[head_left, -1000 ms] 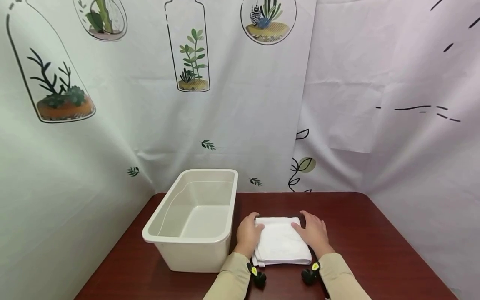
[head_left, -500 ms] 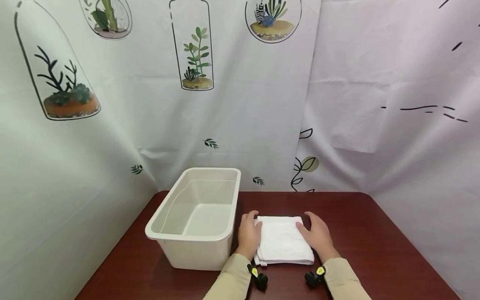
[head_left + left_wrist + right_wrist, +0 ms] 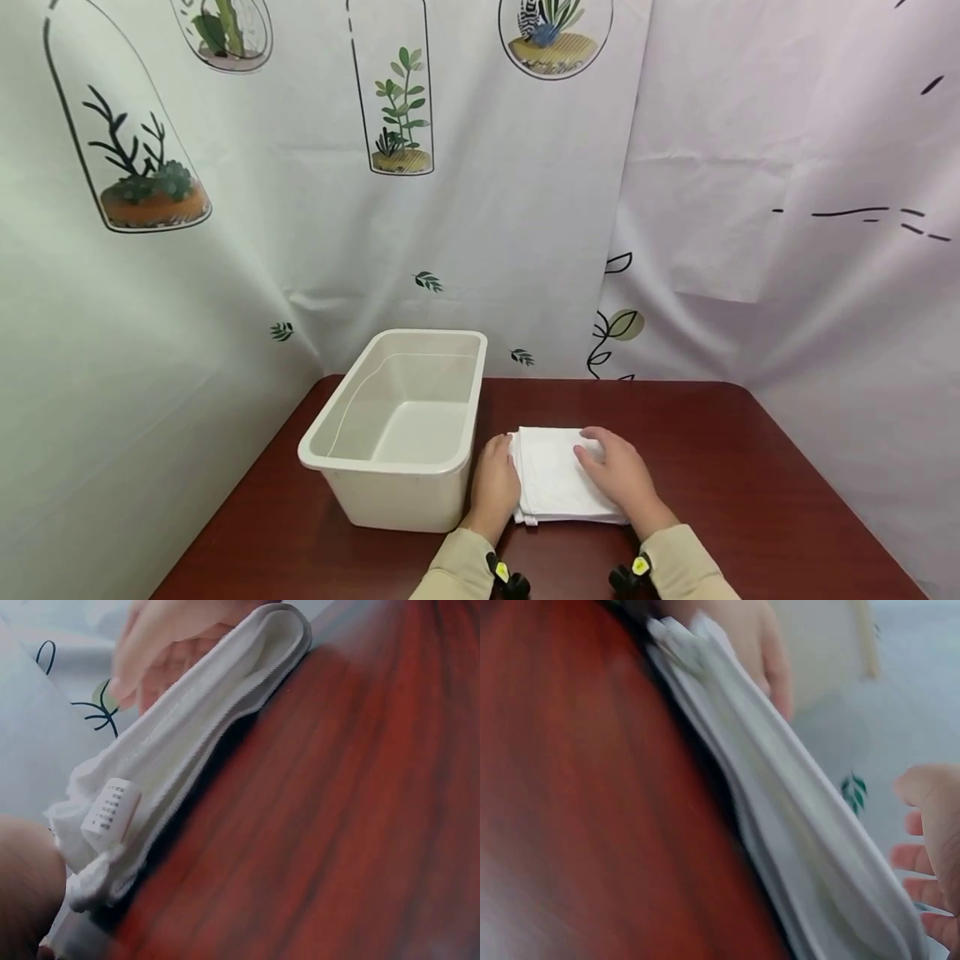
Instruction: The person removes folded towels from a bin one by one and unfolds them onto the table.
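Observation:
A folded white towel (image 3: 558, 475) lies flat on the table, its stacked layers and a small printed label (image 3: 111, 812) showing in the left wrist view. My left hand (image 3: 495, 485) lies along the towel's left edge, fingers extended. Over the towel's right side is my right hand (image 3: 618, 473), thumb and index finger apart above the cloth. In the right wrist view the right hand's fingers (image 3: 915, 859) are spread, with nothing between them. A dark strip runs beneath the towel's near edge in both wrist views.
A deep off-white plastic tub (image 3: 393, 468) stands left of the towel, close beside the left hand. Both rest on a reddish-brown table (image 3: 750, 500) with rounded far corners. White fabric (image 3: 525, 250) printed with plants hangs behind and at the sides.
My right hand has shifted from the towel's right edge leftward over its top. The left hand's fingers have come off the far-left corner and lie along the left edge.

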Action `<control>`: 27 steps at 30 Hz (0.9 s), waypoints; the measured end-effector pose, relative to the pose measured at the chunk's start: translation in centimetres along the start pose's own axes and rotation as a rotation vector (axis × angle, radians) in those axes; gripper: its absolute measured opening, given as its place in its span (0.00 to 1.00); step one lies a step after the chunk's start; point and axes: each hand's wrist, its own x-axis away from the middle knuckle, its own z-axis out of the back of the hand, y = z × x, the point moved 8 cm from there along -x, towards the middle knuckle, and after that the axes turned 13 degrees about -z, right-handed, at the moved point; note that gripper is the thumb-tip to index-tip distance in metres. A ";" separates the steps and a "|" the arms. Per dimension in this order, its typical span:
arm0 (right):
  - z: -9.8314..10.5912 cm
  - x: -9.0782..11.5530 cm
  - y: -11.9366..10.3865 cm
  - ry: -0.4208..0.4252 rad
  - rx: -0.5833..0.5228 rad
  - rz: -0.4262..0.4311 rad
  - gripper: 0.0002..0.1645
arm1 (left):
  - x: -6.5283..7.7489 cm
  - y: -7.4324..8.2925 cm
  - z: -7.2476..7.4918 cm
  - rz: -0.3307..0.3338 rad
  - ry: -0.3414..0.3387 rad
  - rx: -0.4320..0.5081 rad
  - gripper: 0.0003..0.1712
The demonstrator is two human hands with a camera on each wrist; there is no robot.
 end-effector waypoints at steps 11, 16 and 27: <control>-3.9 3.8 -5.7 -0.119 0.104 0.355 0.31 | 0.8 -0.2 0.2 0.030 -0.120 -0.081 0.20; -5.1 4.8 -6.4 -0.112 0.178 0.391 0.41 | 0.8 0.0 0.2 0.029 -0.173 -0.121 0.21; -5.8 6.1 -7.3 -0.039 0.348 0.452 0.28 | 1.3 0.1 0.4 0.015 -0.186 -0.137 0.22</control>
